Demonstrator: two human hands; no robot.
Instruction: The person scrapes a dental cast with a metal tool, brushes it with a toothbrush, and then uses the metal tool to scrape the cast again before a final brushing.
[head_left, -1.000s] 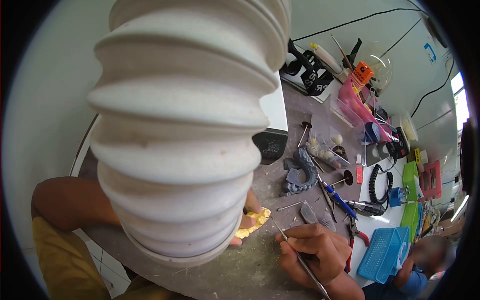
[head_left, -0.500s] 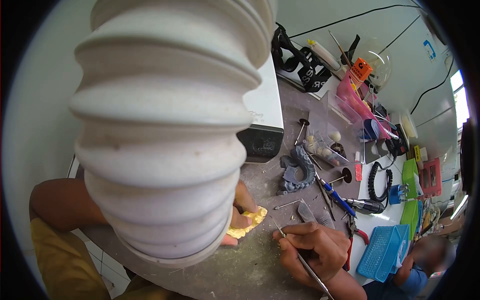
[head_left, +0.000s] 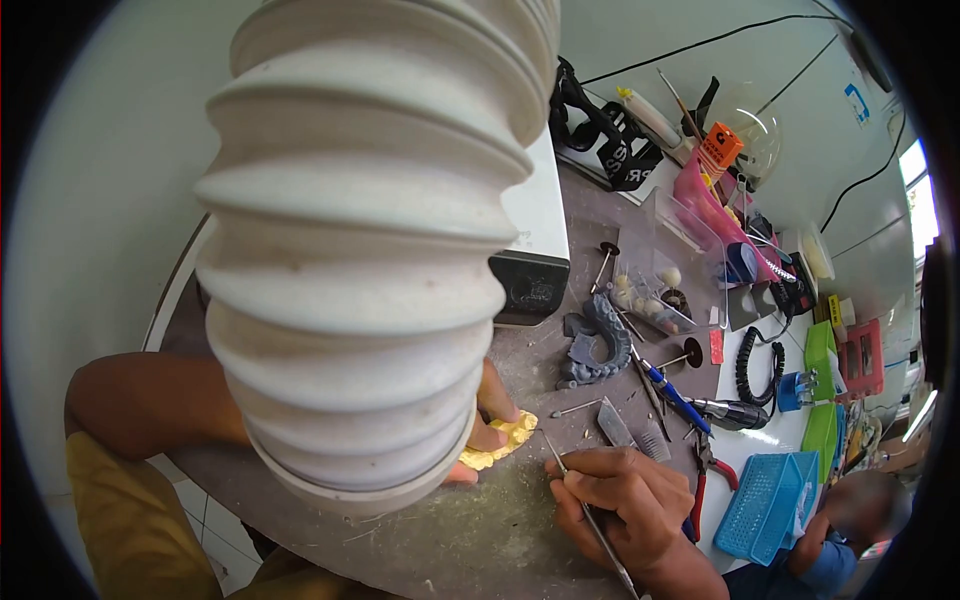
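Note:
A yellow dental cast point(head_left: 508, 442) with a row of teeth is pinched by my left hand point(head_left: 488, 425); the palm and wrist are hidden behind a white ribbed hose. My right hand point(head_left: 635, 500) is closed pen-like round a thin metal carving tool point(head_left: 602, 537). The tool's pointed tip lies just right of the cast, with a small gap seeming to separate them. Pale shavings and dust are scattered on the bench below both hands. A grey dental model point(head_left: 598, 345) lies farther up the bench.
The wide white ribbed hose point(head_left: 355, 260) covers the centre-left. Beside it stands a white box point(head_left: 535, 220). A blue pen-like tool point(head_left: 675, 395), red-handled pliers point(head_left: 705, 480), a clear box point(head_left: 690, 250) and a blue basket point(head_left: 765, 505) are to the right. Another person point(head_left: 835, 540) sits at lower right.
The ribbed hose appears farther right in view. My right hand has turned slightly, so the tool's rear end points more steeply downward. My left hand still grips the yellow cast.

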